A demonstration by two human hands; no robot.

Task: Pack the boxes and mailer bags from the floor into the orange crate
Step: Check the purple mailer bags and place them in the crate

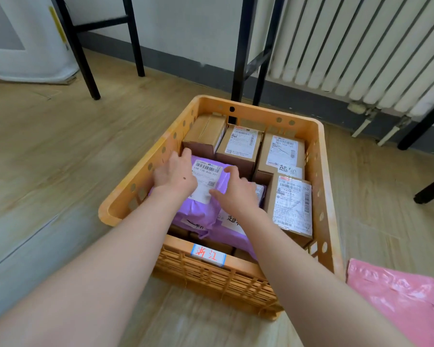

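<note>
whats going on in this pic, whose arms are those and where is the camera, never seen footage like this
There is no machine here. The picture comes from a camera worn on a person's head, looking forward and down, so the two bare arms reaching in from the bottom are the wearer's own. The left hand and right hand both rest on a purple bag that lies inside an orange crate on the floor. Neither hand plainly grips it; they seem to be pressing it into place. Boxes with shipping labels sit in the crate behind and beside the bag. A pink bag lies on the floor outside the crate, so packing is not finished.
</note>
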